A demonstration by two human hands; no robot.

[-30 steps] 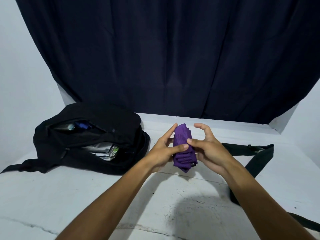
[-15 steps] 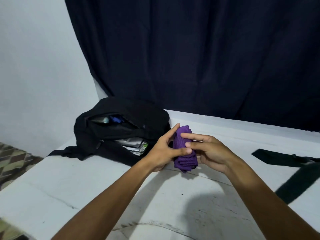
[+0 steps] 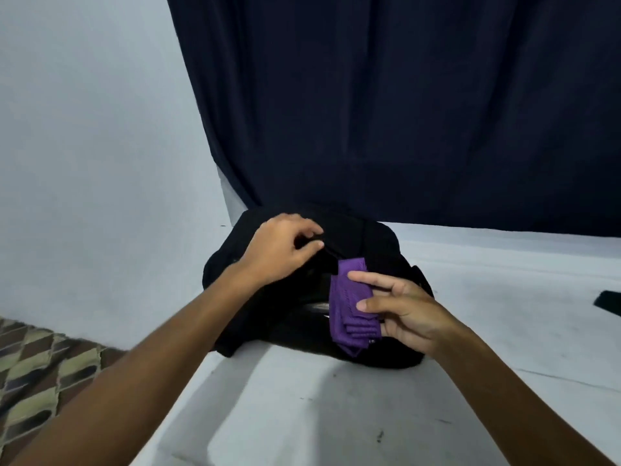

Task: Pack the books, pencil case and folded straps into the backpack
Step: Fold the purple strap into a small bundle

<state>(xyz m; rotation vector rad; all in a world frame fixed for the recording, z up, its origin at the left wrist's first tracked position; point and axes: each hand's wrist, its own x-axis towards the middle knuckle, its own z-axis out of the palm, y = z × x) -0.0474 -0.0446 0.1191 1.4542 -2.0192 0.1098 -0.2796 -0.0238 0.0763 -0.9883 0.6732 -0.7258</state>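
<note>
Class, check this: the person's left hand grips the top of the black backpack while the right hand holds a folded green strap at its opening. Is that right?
Not quite: the folded strap is purple, not green, as the head view shows. The rest stands: the left hand grips the top of the black backpack while the right hand holds the strap at its opening.

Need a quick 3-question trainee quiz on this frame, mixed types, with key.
1. True or false: the folded purple strap lies flat on the table.
2. Which hand grips the black backpack: A) left hand B) right hand
3. Fill in: the strap is held by the ___ hand.

Key: 1 false, it is held in front of the backpack; 2 A; 3 right.
</note>
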